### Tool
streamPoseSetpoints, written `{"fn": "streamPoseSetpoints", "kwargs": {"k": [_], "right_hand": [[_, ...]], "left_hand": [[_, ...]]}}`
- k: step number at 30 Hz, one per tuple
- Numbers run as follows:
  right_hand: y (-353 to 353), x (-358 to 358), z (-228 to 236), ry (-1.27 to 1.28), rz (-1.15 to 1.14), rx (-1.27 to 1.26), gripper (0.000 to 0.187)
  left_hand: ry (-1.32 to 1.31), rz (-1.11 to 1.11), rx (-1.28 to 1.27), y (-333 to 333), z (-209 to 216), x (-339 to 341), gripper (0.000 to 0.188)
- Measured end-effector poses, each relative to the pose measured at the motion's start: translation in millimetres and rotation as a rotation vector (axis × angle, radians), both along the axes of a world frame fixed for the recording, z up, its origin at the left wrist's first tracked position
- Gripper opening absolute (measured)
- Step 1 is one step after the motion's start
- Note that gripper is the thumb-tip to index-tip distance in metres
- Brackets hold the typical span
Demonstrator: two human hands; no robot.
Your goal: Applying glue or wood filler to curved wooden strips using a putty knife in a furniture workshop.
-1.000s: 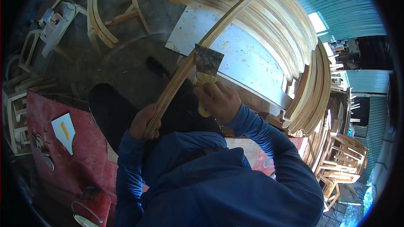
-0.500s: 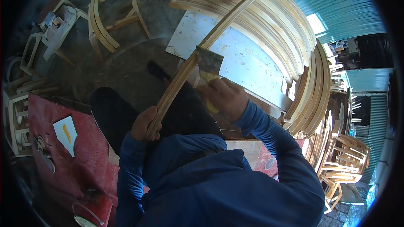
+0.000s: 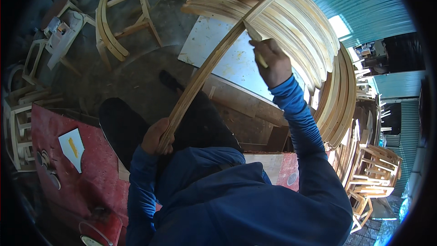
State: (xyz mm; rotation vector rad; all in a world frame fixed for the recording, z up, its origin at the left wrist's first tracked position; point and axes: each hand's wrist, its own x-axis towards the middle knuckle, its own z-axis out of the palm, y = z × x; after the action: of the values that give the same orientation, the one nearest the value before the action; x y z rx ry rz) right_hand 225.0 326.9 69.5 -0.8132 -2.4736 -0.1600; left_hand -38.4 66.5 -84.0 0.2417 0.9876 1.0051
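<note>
A long, slightly curved wooden strip [image 3: 207, 67] runs slantwise from my lap up to the far right. My left hand [image 3: 155, 135] is closed around its near end. Well up along the strip, my right hand [image 3: 273, 63] grips a putty knife [image 3: 251, 32] with a yellowish handle. The blade, seen nearly edge-on, meets the strip's right side. To my left, a flat white piece [image 3: 78, 159] bearing a yellow smear of paste lies on a red board [image 3: 102, 155].
Stacked curved wooden strips [image 3: 314, 32] rest on a white panel [image 3: 193, 48] ahead, with more strips [image 3: 341, 95] at right. Chair frames stand far left [image 3: 144, 11] and at right [image 3: 373, 173]. Round lids [image 3: 54, 180] lie on the red board.
My right hand and the putty knife have moved up along the strip, away from me, and the blade has turned edge-on. My left hand keeps its hold on the near end.
</note>
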Motion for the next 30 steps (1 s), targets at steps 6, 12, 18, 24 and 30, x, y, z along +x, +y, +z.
{"fn": "streamPoseSetpoints", "kwargs": {"k": [6,12,18,24,30], "right_hand": [[-85.7,-29.1,-26.2,-0.209,0.250,-0.215,0.046],[-103.0,-12.1,9.4,-0.048,0.356,-0.481,0.037],[-13.0,13.1,11.3,0.266,0.016,-0.110,0.021],[-57.7,-3.9,-14.7,0.107,0.156,-0.245,0.025],[-116.6,-2.5,2.1,0.266,0.286,-0.672,0.021]], "left_hand": [[0.021,-0.001,0.015,1.2,-3.3,-1.4,0.045],[0.004,0.001,0.017,2.4,-7.1,-2.3,0.045],[-0.133,-0.025,0.006,-0.4,-9.4,-4.2,0.044],[-0.123,0.007,0.004,-5.8,-10.8,-6.5,0.045],[-0.041,0.013,0.000,0.9,-9.4,-3.7,0.045]]}}
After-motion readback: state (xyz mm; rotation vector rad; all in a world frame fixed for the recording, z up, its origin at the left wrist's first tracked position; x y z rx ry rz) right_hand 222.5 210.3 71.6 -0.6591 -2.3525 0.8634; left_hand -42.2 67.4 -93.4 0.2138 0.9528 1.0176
